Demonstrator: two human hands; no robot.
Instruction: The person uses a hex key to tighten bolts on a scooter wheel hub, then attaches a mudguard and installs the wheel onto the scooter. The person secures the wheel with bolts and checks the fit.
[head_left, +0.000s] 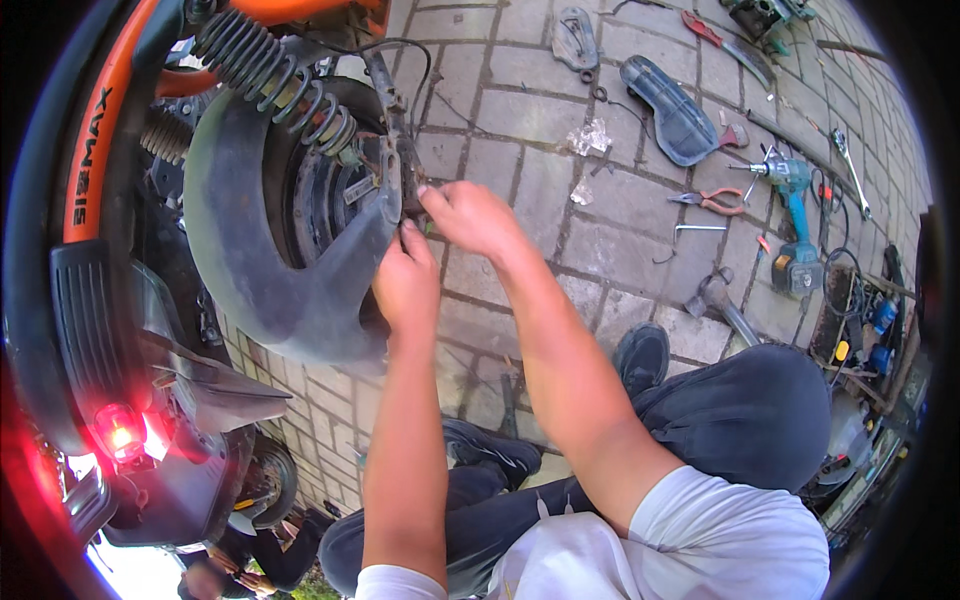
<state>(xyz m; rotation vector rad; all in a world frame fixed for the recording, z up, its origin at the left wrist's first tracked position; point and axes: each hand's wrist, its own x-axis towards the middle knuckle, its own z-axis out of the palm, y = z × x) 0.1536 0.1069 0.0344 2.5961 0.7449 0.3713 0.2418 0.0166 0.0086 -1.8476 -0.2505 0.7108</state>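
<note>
On the left stands an orange and black scooter (84, 150), its rear wheel (290, 190) half covered by a black mudguard (290, 310). A coil-spring shock absorber (285, 85) slants down to a metal bracket (388, 150) beside the wheel. At the lower end of that bracket my left hand (408, 275) has thumb and fingers pressed together from below. My right hand (468, 218) pinches just to its right, close against the same spot. Whatever sits between the fingertips is too small and hidden to name.
Paving to the right holds a teal cordless drill (793, 200), pliers (712, 201), a hammer (722, 305), a hex key (700, 227), a spanner (852, 172) and a dark plastic cover (670, 110). A cluttered toolbox (850, 330) stands far right. Another person's hands (245, 575) show at lower left.
</note>
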